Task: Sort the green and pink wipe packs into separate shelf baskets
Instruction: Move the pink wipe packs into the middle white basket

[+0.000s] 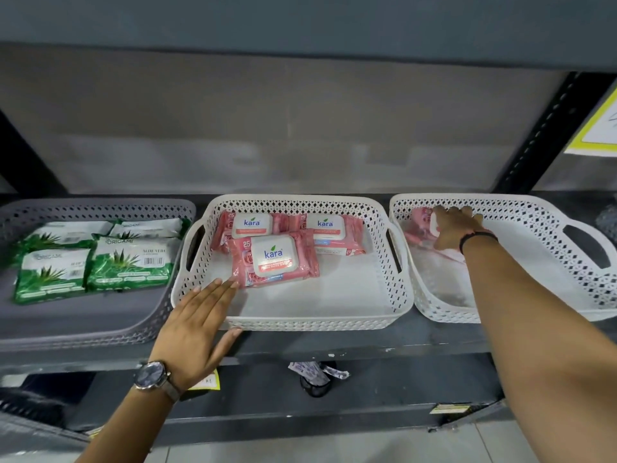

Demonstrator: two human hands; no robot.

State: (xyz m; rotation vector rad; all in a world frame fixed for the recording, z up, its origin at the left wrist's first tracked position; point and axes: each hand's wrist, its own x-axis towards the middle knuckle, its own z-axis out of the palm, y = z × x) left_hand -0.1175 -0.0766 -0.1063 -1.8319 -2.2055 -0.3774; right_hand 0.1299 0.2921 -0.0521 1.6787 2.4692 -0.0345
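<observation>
Bare floor in middle basket (213,208) — front half.

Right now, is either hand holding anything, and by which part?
The right hand grips a pink wipe pack by its white lid end in the right white basket. The left hand is flat, holding nothing.

the right hand (455,230) covers most of a pink wipe pack (419,225) at the back left of the right white basket (541,208); only the pack's left part and a sliver of white lid show, and whether the fingers grip it or merely lie on it cannot be told. that basket's right side is cut off by the picture's edge, as is the left side of the grey basket (100,205). the small print on the green wipe packs (130,262) is too blurred to read. a yellow-bordered sign (597,128) at the upper right is cropped, its writing unreadable.
</observation>
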